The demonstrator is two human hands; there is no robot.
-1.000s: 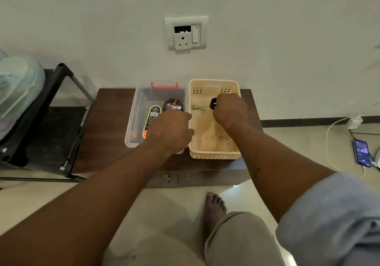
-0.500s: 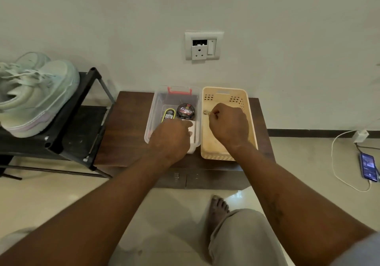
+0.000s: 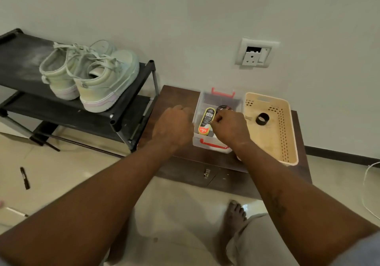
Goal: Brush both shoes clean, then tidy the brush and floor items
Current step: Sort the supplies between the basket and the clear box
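Observation:
A pair of pale green high-top shoes stands on the top shelf of a black rack at the left. A clear plastic box with red handles sits on a low dark wooden cabinet. It holds a yellow-black polish bottle, a round polish tin and something white that is mostly hidden. My left hand is a closed fist against the box's left wall. My right hand hovers over the box, fingers pinched beside the bottle, with nothing visible in them.
A beige perforated basket stands to the right of the box, with a black ring lying in it. A black marker lies on the tiled floor at the left. A white cable trails at the right. My bare foot is in front of the cabinet.
My right hand left the black ring in the basket and moved left over the clear box. My left hand came out of the box to its left wall. The view swung left.

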